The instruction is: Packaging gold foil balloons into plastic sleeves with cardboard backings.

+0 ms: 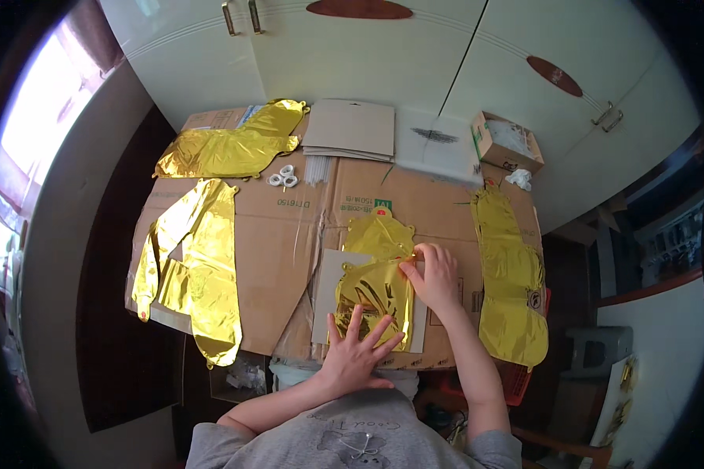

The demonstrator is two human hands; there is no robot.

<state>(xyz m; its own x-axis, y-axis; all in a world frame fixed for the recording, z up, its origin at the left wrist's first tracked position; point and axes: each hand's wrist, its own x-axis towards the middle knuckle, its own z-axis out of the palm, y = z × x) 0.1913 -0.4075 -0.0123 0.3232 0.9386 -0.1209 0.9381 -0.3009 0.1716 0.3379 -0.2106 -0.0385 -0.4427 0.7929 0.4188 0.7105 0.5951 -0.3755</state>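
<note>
A gold foil balloon (383,237), flat and uninflated, lies in front of me, its lower part folded over a light grey card (330,273). My left hand (356,352) rests flat on the near end of the foil with its fingers spread. Toward the foil's right edge, my right hand (436,275) is closed, with thumb and forefinger pinching a bit of that edge. A small red mark shows on the tab at the balloon's far end.
More flat gold balloons lie at the left (215,266), far left (227,152) and right (511,281) of the cardboard-covered table (274,234). At the back are stacked grey cards (350,129), white tape rolls (285,173), clear plastic bags (438,144) and a small open box (508,152).
</note>
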